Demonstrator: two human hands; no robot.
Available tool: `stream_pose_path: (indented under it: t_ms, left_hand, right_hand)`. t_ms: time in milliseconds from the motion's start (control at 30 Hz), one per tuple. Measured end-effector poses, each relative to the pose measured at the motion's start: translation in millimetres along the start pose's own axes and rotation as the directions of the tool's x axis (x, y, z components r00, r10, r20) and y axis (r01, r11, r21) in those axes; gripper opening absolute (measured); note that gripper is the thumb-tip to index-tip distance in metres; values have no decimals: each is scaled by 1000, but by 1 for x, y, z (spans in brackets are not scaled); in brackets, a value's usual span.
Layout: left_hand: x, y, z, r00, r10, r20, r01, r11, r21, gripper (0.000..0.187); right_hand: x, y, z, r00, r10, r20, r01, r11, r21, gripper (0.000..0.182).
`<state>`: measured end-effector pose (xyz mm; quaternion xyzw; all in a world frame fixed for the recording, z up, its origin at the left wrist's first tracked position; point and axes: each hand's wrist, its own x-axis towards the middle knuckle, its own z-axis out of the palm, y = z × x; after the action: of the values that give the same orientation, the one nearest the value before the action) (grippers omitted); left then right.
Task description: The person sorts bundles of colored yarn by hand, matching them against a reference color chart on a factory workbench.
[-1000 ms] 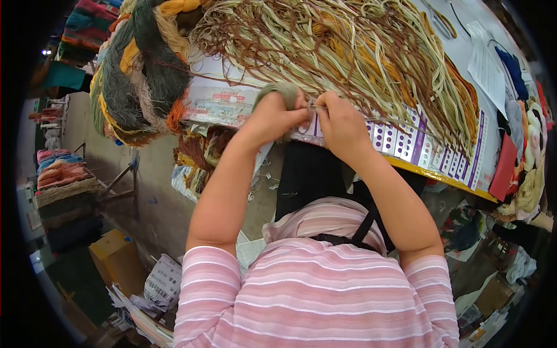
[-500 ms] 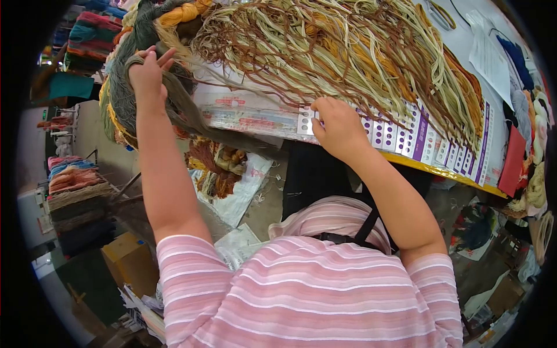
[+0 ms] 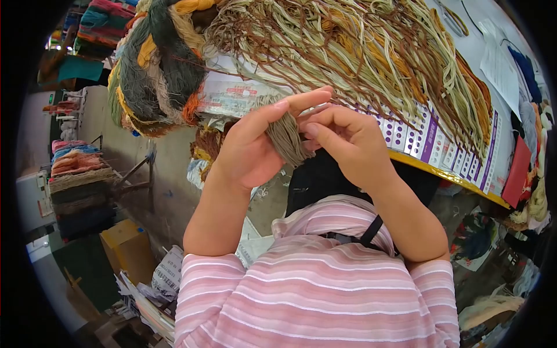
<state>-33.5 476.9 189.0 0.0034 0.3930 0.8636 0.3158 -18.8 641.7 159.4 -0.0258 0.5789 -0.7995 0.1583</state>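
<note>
A grey-green bundle of yarn [image 3: 285, 138] hangs in front of my body, just off the table's near edge. My left hand [image 3: 246, 139] holds it, with the thumb along one side and the fingers stretched out behind. Close against the bundle's right side, my right hand [image 3: 354, 142] has thumb and forefinger pinched together on the yarn; the exact strand between the fingertips is too small to make out. Beyond both hands, long brown, cream and ochre strands [image 3: 348, 58] lie spread across the table. Under their ends are white and purple cards with holes [image 3: 397, 136].
Thick skeins of grey, yellow and orange yarn [image 3: 156, 69] hang over the table's left end. Scissors [image 3: 454, 20], a face mask [image 3: 499, 64] and a red card [image 3: 515, 174] are at the right. A cardboard box [image 3: 129, 249] and stacked yarn [image 3: 81, 174] stand at the left.
My left hand has come from the skeins at the left to the middle, bringing the grey-green yarn gathered into a bundle. My right hand has lifted off the card to meet it.
</note>
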Motion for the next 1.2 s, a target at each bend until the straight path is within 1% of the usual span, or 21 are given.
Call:
stream_pose_path:
  t_ms: [67, 133, 167, 233, 267, 333, 367, 433, 467, 567, 633, 667, 733, 833, 933, 967, 1033, 1067, 1133, 1200]
  left_hand:
    - [-1, -1, 0, 1000, -7, 5, 7, 1000, 11, 55]
    - [1, -4, 2, 1000, -20, 16, 20, 1000, 22, 56]
    - [1, -5, 2, 1000, -11, 19, 11, 999, 36, 56]
    - [1, -9, 1, 1000, 6, 24, -7, 998, 63, 55]
    - [1, -9, 1, 1000, -4, 19, 3, 999, 48, 55]
    - [0, -9, 1, 1000, -23, 6, 23, 1000, 15, 56]
    - [-1, -8, -1, 999, -35, -4, 35, 999, 35, 56]
    - [-2, -7, -9, 998, -59, -26, 61, 995, 74, 56]
    - [-3, -6, -13, 998, -44, -41, 47, 995, 89, 55]
    - [-8, -1, -16, 996, -6, -91, 20, 987, 159, 52]
    - [-11, 4, -9, 991, 9, -132, 23, 971, 238, 52]
    - [-10, 3, -10, 990, 59, -125, -19, 954, 300, 54]
    - [-9, 1, -9, 982, 158, -103, -101, 902, 420, 59]
    - [-9, 0, 3, 968, 224, -117, -119, 815, 568, 63]
    - [-10, -2, 11, 962, 231, -142, -129, 850, 511, 61]
    - [-10, -2, 11, 967, 222, -128, -127, 848, 515, 60]
    - [-10, 0, 9, 974, 203, -100, -122, 843, 524, 60]
    - [-12, 1, 6, 981, 170, -93, -101, 857, 506, 61]
    - [-15, 5, 0, 992, 104, -75, -57, 881, 470, 62]
    - [-16, 5, -4, 994, 97, -52, -62, 886, 459, 63]
  right_hand:
    - [-2, 3, 0, 1000, -10, -12, 11, 998, 64, 11]
    - [-3, 3, 3, 989, -145, -19, 141, 980, -141, 11]
    - [-4, 3, 3, 977, -212, -13, 203, 948, -243, 11]
    - [-5, 4, 2, 981, -192, -22, 182, 955, -234, 11]
    - [-5, 5, 1, 983, -182, -25, 172, 958, -229, 11]
    - [-7, 5, 0, 996, -92, -16, 91, 993, -69, 9]
    - [-8, 5, -1, 999, -48, -5, 48, 999, 11, 9]
    - [-9, 4, -4, 1000, 11, 21, -13, 998, 61, 8]
    - [-9, 2, -6, 999, 40, 34, -43, 995, 85, 7]
    - [-11, -2, -3, 996, 68, 66, -82, 967, 241, 6]
    - [-11, -2, -5, 994, 80, 81, -96, 970, 222, 7]
    - [-12, -2, -5, 992, 87, 88, -104, 972, 212, 7]
    - [-12, -4, -5, 996, 70, 63, -75, 993, 92, 7]
    - [-15, -7, -2, 999, 4, 40, -2, 999, -43, 7]
    - [-16, -2, -2, 996, -85, -2, 84, 989, -120, 6]
    - [-16, 0, -2, 993, -116, -21, 112, 984, -141, 6]
    - [-17, 1, -3, 994, -103, -19, 101, 989, -105, 6]
    - [-17, 2, -4, 995, -97, -18, 95, 992, -87, 6]
    - [-17, 2, -5, 998, -65, -15, 65, 998, -4, 7]
    - [-17, 1, -5, 1000, -22, 0, 22, 996, 89, 8]
